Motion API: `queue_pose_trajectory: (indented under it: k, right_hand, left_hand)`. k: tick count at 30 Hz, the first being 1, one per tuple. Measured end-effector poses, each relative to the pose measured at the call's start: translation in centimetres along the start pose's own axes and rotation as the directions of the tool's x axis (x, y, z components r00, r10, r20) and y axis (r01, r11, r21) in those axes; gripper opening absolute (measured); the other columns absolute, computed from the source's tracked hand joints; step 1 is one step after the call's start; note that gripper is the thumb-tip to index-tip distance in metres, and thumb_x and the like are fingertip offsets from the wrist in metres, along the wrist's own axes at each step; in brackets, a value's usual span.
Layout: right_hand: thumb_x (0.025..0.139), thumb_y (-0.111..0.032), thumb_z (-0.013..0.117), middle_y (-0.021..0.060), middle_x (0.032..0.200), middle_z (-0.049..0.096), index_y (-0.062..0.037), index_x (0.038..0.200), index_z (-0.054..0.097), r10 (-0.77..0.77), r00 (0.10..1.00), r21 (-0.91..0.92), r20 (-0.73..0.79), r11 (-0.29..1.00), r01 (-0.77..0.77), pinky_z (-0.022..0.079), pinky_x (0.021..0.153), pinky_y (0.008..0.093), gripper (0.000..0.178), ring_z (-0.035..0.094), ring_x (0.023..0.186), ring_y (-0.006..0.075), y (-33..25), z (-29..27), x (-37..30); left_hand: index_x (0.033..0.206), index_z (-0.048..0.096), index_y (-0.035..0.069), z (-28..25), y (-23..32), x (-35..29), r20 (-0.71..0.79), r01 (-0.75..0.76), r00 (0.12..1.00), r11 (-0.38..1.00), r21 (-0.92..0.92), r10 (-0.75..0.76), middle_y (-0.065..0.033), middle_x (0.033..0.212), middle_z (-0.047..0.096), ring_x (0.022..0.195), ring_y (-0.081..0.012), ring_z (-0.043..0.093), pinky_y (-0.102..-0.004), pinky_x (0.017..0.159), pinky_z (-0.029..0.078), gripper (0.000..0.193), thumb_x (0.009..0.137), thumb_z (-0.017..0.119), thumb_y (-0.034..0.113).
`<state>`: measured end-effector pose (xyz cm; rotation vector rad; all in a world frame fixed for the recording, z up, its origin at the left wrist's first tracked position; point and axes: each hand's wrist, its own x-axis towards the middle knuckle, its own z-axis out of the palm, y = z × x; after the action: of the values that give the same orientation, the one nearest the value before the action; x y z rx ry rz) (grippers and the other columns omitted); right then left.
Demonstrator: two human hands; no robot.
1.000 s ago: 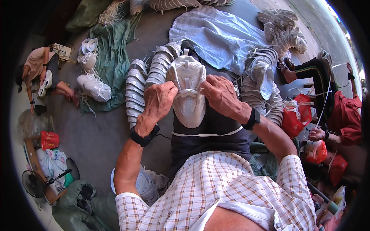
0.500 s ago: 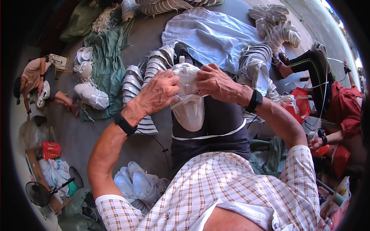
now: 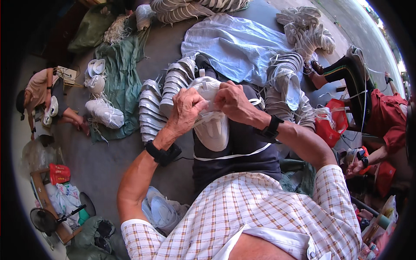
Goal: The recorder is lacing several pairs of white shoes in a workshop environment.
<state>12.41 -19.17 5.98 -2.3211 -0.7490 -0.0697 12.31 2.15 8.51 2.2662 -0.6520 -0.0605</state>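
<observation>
Compared with half a second ago, the hands have come nearer each other and the left wrist has dropped. The left hand [image 3: 186,108] and right hand [image 3: 235,102], wrists arched and fingers curled, seem to pinch the lace [image 3: 207,116] above the white shoe [image 3: 213,135], toe toward the body over the dark trousers [image 3: 247,141]. Lace-tying looks underway; the next move calls for even tension. Stacked shoe uppers [image 3: 150,110] stand beyond.

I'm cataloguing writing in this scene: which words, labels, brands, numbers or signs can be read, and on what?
None can be read.
Red bag at lower left: yellowish print, too small to read.
White plastic bag below it: coloured marks, too blurred to tell.
Shoe in the middle: no readable text.
</observation>
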Motion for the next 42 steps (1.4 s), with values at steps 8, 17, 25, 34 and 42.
queue_pose_trajectory:
  k: [8,17,25,34,42]
  right_hand:
    - [0.082,-0.008,0.072,0.0100,0.083,0.060,0.0013,0.087,0.068,0.079,0.966,0.466,-0.245,0.884,0.046,0.048,0.068,0.0358,0.011,0.061,0.077,0.0219,-2.6,-1.9,6.9]
    - [0.086,-0.013,0.070,0.0110,0.088,0.061,-0.0037,0.089,0.071,0.030,0.974,0.358,-0.223,0.932,0.054,0.044,0.074,0.0403,0.010,0.060,0.084,0.0300,-1.8,-2.0,4.5]
    - [0.085,-0.011,0.071,0.0046,0.094,0.059,-0.0114,0.090,0.069,-0.204,0.964,0.017,-0.169,0.978,0.210,0.037,0.085,0.0404,0.005,0.053,0.095,0.0261,-0.3,-1.6,1.8]
    - [0.067,-0.003,0.071,0.0040,0.094,0.054,-0.0101,0.078,0.067,-0.384,0.921,0.039,-0.067,0.921,0.387,0.032,0.083,0.0420,0.013,0.050,0.098,0.0244,-1.4,0.6,3.1]
    - [0.079,-0.005,0.070,0.0069,0.101,0.056,-0.0090,0.088,0.063,-0.293,0.940,0.041,-0.172,0.952,0.304,0.035,0.093,0.0427,0.012,0.052,0.103,0.0289,-1.1,0.2,2.1]
  left_hand:
    - [0.091,0.069,0.006,1.3,-0.3,-0.2,-0.113,-0.012,0.994,0.993,-0.118,-0.002,-0.0054,0.088,0.063,0.086,-0.0250,0.058,-0.0402,0.083,0.045,0.011,0.085,0.073,0.015]
    - [0.105,0.071,0.000,2.4,-0.2,-1.2,-0.445,-0.046,0.895,0.985,-0.164,-0.032,-0.0124,0.105,0.072,0.095,-0.0243,0.068,-0.0343,0.084,0.053,0.014,0.094,0.068,0.008]
    - [0.091,0.062,0.003,1.5,0.8,-2.4,-0.485,-0.052,0.868,0.990,0.129,0.109,-0.0102,0.108,0.073,0.101,-0.0302,0.069,-0.0490,0.106,0.037,0.011,0.096,0.064,0.012]
    - [0.096,0.067,0.000,1.6,0.0,-1.8,-0.478,-0.060,0.876,0.998,0.021,0.063,-0.0124,0.108,0.071,0.112,-0.0315,0.066,-0.0411,0.095,0.050,0.010,0.092,0.067,0.009]
    - [0.095,0.069,0.000,0.9,-0.6,-1.4,-0.475,-0.023,0.879,0.990,-0.138,-0.046,-0.0127,0.099,0.072,0.095,-0.0288,0.069,-0.0369,0.084,0.053,0.013,0.094,0.067,0.013]
